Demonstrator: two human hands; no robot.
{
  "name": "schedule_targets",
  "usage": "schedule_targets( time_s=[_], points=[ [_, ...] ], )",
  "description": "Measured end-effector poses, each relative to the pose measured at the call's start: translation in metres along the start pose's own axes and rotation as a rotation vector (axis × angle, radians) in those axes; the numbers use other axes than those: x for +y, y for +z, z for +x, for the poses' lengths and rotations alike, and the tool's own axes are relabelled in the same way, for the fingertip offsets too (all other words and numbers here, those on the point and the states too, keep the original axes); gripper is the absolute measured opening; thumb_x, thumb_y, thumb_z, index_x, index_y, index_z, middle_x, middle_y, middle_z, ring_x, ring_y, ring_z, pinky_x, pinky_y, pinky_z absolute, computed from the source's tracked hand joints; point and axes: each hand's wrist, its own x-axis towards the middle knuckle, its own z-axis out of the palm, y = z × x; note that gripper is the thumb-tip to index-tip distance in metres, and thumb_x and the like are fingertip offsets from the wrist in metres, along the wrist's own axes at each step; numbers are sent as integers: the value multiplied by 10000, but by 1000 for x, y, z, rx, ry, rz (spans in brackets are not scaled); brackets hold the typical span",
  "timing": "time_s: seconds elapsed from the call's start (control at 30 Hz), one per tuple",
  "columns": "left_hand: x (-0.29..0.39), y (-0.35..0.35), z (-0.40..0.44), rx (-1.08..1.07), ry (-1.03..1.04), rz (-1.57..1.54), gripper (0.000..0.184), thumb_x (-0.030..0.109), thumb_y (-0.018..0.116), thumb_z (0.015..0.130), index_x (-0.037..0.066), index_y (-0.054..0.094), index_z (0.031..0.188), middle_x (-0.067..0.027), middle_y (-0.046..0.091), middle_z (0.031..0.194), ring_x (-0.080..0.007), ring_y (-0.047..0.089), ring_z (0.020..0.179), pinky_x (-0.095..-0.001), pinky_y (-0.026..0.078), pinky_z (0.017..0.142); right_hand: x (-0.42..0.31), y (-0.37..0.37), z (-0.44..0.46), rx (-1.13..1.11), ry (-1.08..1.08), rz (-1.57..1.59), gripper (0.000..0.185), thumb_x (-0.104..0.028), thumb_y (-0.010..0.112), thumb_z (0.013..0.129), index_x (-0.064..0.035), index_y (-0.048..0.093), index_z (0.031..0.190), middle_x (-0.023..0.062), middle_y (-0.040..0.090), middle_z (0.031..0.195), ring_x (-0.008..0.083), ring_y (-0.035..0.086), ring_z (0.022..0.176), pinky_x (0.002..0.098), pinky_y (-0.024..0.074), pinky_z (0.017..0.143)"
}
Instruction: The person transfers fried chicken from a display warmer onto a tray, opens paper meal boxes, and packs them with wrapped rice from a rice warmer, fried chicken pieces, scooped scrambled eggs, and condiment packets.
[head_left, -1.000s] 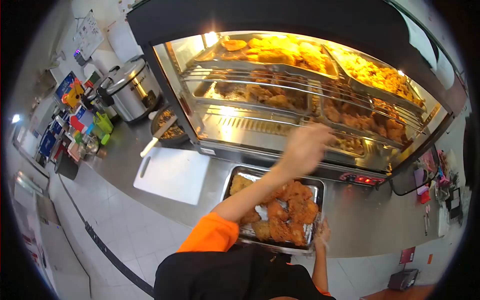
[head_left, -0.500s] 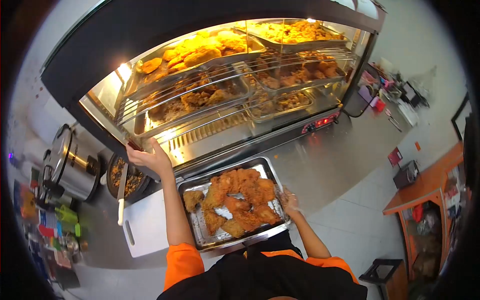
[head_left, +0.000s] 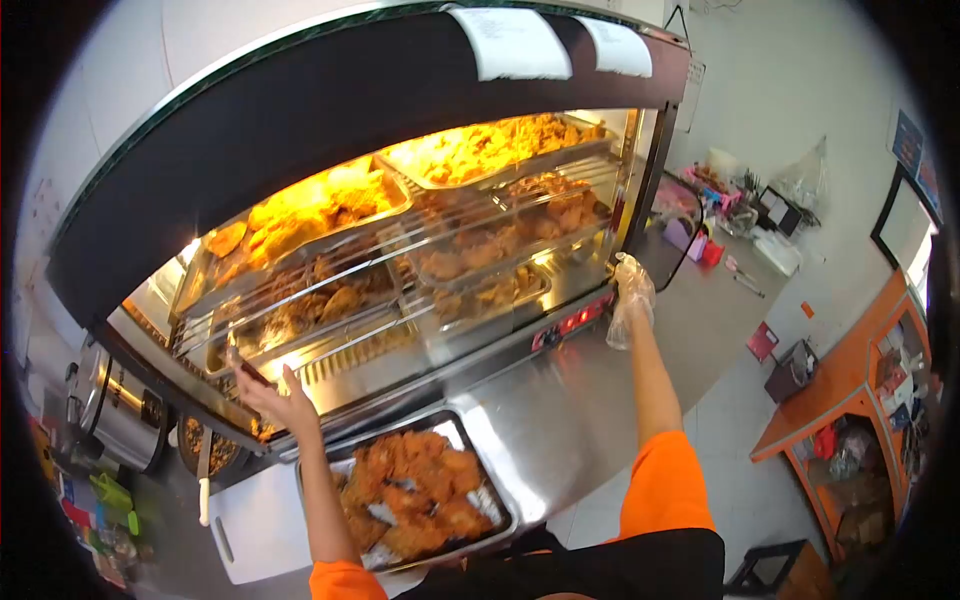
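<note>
Pale walls (head_left: 800, 60) enclose a kitchen with a steel table (head_left: 550, 420) running across it. Nearest, by the person's front, a tray (head_left: 490, 465) of browned fried pieces (head_left: 415, 490) sits at the table's near edge, its left side crossed by the left forearm. Just left of it lies a white board (head_left: 262, 525). Beyond the board, a knife (head_left: 205, 470) with a pale handle lies across a dark pan (head_left: 230, 457) of crumbly food.

Farther in, the left hand (head_left: 278, 402) is at the left front edge of a lit glass case (head_left: 330, 130), thumb apart from its fingers; whether they grip the edge, I cannot tell. Well to the right, the right hand (head_left: 632, 295), in a clear glove, is at the case's lower right corner, near the red-lit panel (head_left: 575, 322); its grip is also unclear.

Inside the case, trays of golden food (head_left: 495, 150) fill the upper rack, with darker pieces (head_left: 480, 245) below. Two papers (head_left: 512, 42) hang over its top front. Left of the case is a steel cooker (head_left: 120, 410); tongs (head_left: 745, 280) lie on the table at right.
</note>
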Motion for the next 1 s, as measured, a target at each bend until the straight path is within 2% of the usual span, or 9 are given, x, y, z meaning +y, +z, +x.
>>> schedule_targets(
  time_s=[0.07, 0.27, 0.47, 0.53, 0.6, 0.73, 0.8, 0.87, 1.0],
  points=[
    [-4, 6, 0, 42, -2, 70, 641, 182, 551, 794, 44, 194, 1308, -198, 214, 1244, -299, 255, 1143, -362, 324, 838, 31, 7, 78, -171, -67, 307, 279, -307, 511, 820, -64, 573, 943, 14, 576, 817, 103, 520, 635, 215, 393, 520],
    [-7, 18, 1, 119, -89, 71, 624, 252, 514, 828, 0, 184, 1293, -195, 170, 1265, -302, 222, 1192, -389, 211, 973, 22, 26, 116, -649, 190, 616, 307, -254, 451, 849, 17, 474, 993, 168, 573, 855, 333, 575, 783, 382, 515, 708],
    [-3, 23, 1, 172, -168, 107, 611, 265, 513, 831, -10, 207, 1282, -190, 187, 1268, -296, 236, 1188, -385, 227, 968, 8, 40, 126, -520, 395, 501, 303, -278, 480, 825, 1, 508, 940, 154, 575, 859, 272, 583, 757, 325, 518, 695],
    [4, 24, 2, 179, -167, 92, 608, 265, 511, 831, -10, 208, 1281, -185, 187, 1272, -290, 232, 1190, -382, 224, 969, 31, 45, 141, -632, -215, 79, 286, -261, 494, 812, -2, 509, 932, 151, 572, 845, 258, 582, 740, 317, 523, 679],
    [7, 25, 1, 185, -176, 85, 602, 260, 509, 831, -11, 212, 1279, -181, 188, 1274, -285, 229, 1191, -377, 216, 973, 41, 45, 147, -688, -482, -48, 271, -249, 499, 807, -3, 505, 920, 151, 564, 839, 258, 577, 746, 323, 520, 670],
    [11, 21, -6, 214, -136, 91, 589, 243, 510, 828, -13, 223, 1274, -176, 191, 1277, -283, 230, 1185, -370, 197, 982, 43, 44, 149, -735, -322, 322, 247, -237, 490, 812, -2, 488, 888, 155, 542, 843, 287, 562, 806, 359, 497, 667],
    [51, 25, -27, 283, -26, 271, 557, 185, 515, 818, -7, 235, 1260, -172, 205, 1268, -282, 246, 1167, -374, 196, 982, 26, 41, 137, -615, -89, 483, 231, -226, 479, 814, 0, 470, 862, 169, 527, 850, 313, 552, 832, 388, 492, 673],
    [68, 45, -69, 257, 136, -39, 550, 106, 523, 791, 2, 233, 1247, -166, 221, 1252, -279, 243, 1165, -372, 194, 979, 4, 45, 117, -352, 301, 611, 215, -210, 462, 816, 3, 443, 825, 194, 509, 862, 350, 542, 852, 427, 496, 687],
    [103, 76, -125, -112, 99, -237, 501, 28, 497, 758, 13, 266, 1202, -138, 247, 1216, -245, 251, 1156, -356, 170, 980, 11, 38, 121, -656, 189, 712, 261, -189, 529, 770, 37, 465, 885, 164, 526, 868, 268, 562, 756, 332, 518, 697]
  ],
)
